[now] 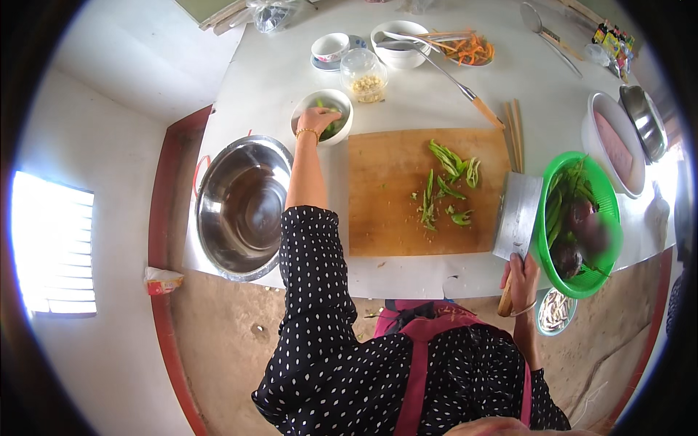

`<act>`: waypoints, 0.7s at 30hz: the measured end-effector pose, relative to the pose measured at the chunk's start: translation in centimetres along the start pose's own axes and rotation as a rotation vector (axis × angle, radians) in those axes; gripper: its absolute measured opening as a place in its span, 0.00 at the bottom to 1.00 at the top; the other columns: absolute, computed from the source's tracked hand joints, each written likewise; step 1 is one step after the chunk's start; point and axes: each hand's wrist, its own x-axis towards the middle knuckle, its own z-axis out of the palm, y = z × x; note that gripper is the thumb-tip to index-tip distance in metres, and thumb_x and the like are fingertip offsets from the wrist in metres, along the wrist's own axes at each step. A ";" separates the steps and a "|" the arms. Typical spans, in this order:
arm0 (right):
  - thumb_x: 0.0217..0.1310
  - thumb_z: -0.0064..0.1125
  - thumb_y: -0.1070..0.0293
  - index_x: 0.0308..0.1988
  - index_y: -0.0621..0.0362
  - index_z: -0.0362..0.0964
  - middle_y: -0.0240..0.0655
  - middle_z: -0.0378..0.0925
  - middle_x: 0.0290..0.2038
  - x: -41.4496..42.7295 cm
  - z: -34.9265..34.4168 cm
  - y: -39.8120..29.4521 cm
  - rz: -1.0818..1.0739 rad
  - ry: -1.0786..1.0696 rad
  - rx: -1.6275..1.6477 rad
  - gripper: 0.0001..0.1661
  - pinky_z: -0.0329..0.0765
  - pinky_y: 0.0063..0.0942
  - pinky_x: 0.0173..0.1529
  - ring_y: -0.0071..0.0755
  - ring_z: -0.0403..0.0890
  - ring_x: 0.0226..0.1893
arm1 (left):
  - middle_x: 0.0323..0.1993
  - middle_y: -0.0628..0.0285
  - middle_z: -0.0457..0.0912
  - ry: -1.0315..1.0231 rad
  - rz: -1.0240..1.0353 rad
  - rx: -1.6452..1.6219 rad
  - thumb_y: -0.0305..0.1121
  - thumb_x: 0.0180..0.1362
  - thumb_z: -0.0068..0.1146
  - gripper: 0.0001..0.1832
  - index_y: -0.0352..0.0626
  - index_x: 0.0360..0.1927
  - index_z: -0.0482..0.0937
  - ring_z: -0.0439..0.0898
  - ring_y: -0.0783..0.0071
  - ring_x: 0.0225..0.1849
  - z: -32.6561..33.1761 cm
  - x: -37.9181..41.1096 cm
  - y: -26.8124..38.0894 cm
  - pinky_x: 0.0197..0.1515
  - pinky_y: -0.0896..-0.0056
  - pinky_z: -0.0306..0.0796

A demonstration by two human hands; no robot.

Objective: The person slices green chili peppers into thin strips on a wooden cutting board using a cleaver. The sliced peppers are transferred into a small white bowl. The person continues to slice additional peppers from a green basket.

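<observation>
My left hand (316,121) reaches into a white bowl (349,128) that holds green pepper pieces; its fingertips are partly hidden, so whether they grip a piece is unclear. My right hand (522,278) grips the wooden handle of a cleaver (518,212), whose broad blade lies over the right edge of the wooden cutting board (381,212). Sliced green peppers (448,162) and loose seeds are scattered over the board's right half. Beside the cleaver stands a green plastic basket (613,218) with long green peppers and dark purple vegetables.
A steel basin (240,207) stands left of my left forearm. Behind the board are a clear container of chopped pieces (366,82), a white bowl with a ladle (401,57), and shredded orange vegetables (471,50). Chopsticks (515,136) lie near the board's right corner.
</observation>
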 end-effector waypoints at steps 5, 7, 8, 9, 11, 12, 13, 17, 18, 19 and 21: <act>0.63 0.46 0.70 0.26 0.64 0.64 0.31 0.66 0.13 0.1 -0.2 0.1 -0.011 0.002 0.030 0.12 0.61 0.22 0.16 0.22 0.66 0.10 | 0.34 0.59 0.84 0.059 0.009 0.323 0.47 0.47 0.61 0.17 0.50 0.37 0.86 0.81 0.63 0.38 -0.7 -3.4 5.1 0.44 0.68 0.72; 0.63 0.46 0.70 0.26 0.64 0.64 0.31 0.65 0.13 0.0 -0.1 0.0 -0.008 -0.023 0.030 0.12 0.61 0.22 0.16 0.22 0.66 0.11 | 0.40 0.57 0.81 0.274 0.228 0.338 0.34 0.53 0.51 0.11 0.46 0.35 0.85 0.79 0.56 0.42 0.3 -3.5 2.8 0.47 0.62 0.71; 0.63 0.46 0.70 0.26 0.64 0.64 0.31 0.65 0.13 0.0 -0.1 0.3 -0.004 -0.023 0.037 0.12 0.61 0.22 0.16 0.22 0.66 0.10 | 0.40 0.57 0.80 0.289 0.292 0.244 0.30 0.52 0.49 0.11 0.44 0.34 0.84 0.79 0.56 0.43 0.9 -4.0 2.8 0.47 0.61 0.71; 0.63 0.46 0.70 0.26 0.64 0.64 0.31 0.65 0.13 0.3 0.0 0.4 -0.007 -0.026 0.046 0.12 0.61 0.22 0.16 0.22 0.66 0.10 | 0.40 0.56 0.80 0.311 0.355 0.150 0.26 0.52 0.47 0.12 0.43 0.32 0.84 0.78 0.56 0.43 1.4 -4.5 3.1 0.48 0.60 0.70; 0.63 0.47 0.70 0.26 0.65 0.63 0.31 0.66 0.13 -0.1 -0.4 0.1 -0.007 -0.038 0.014 0.13 0.62 0.22 0.17 0.21 0.67 0.11 | 0.43 0.53 0.79 0.411 0.518 0.113 0.20 0.50 0.44 0.14 0.40 0.35 0.82 0.78 0.55 0.43 3.5 -5.9 3.8 0.47 0.59 0.70; 0.63 0.47 0.70 0.25 0.65 0.64 0.31 0.66 0.13 -0.2 -0.4 0.0 -0.010 -0.042 0.007 0.13 0.62 0.22 0.17 0.21 0.67 0.11 | 0.45 0.52 0.79 0.461 0.604 0.064 0.20 0.49 0.44 0.15 0.40 0.36 0.82 0.78 0.55 0.45 4.6 -6.5 4.2 0.48 0.59 0.70; 0.63 0.47 0.70 0.25 0.65 0.64 0.31 0.67 0.13 -0.2 -0.6 0.1 -0.010 -0.038 -0.002 0.13 0.62 0.22 0.17 0.21 0.67 0.12 | 0.47 0.51 0.78 0.502 0.692 0.008 0.20 0.49 0.44 0.16 0.39 0.38 0.82 0.77 0.55 0.46 6.0 -7.6 5.5 0.49 0.60 0.70; 0.63 0.48 0.70 0.26 0.65 0.64 0.31 0.67 0.13 -0.5 -0.8 0.1 -0.021 -0.037 -0.013 0.13 0.62 0.22 0.17 0.21 0.68 0.12 | 0.57 0.55 0.73 -0.052 0.699 -0.104 0.16 0.51 0.43 0.20 0.44 0.44 0.81 0.72 0.59 0.58 12.9 -13.3 7.9 0.60 0.68 0.65; 0.63 0.48 0.70 0.25 0.64 0.64 0.31 0.67 0.13 -0.6 -0.5 -0.1 -0.023 -0.069 0.001 0.13 0.62 0.22 0.17 0.21 0.69 0.11 | 0.60 0.55 0.70 -0.024 0.898 0.223 0.22 0.55 0.43 0.19 0.45 0.48 0.78 0.67 0.58 0.61 15.6 -12.8 5.2 0.64 0.66 0.59; 0.63 0.49 0.70 0.25 0.64 0.64 0.31 0.67 0.13 -0.7 -0.2 -0.6 -0.030 -0.093 0.003 0.13 0.62 0.22 0.17 0.21 0.69 0.11 | 0.62 0.55 0.67 -0.001 1.084 0.562 0.28 0.58 0.43 0.19 0.45 0.53 0.76 0.62 0.57 0.65 17.5 -12.0 3.0 0.68 0.64 0.53; 0.63 0.49 0.70 0.24 0.64 0.63 0.31 0.67 0.13 -0.3 -0.6 -0.5 -0.009 -0.032 0.007 0.14 0.62 0.22 0.17 0.21 0.69 0.11 | 0.64 0.53 0.63 -0.221 0.962 0.264 0.38 0.60 0.43 0.23 0.47 0.60 0.69 0.57 0.55 0.67 18.6 -15.3 7.0 0.69 0.59 0.46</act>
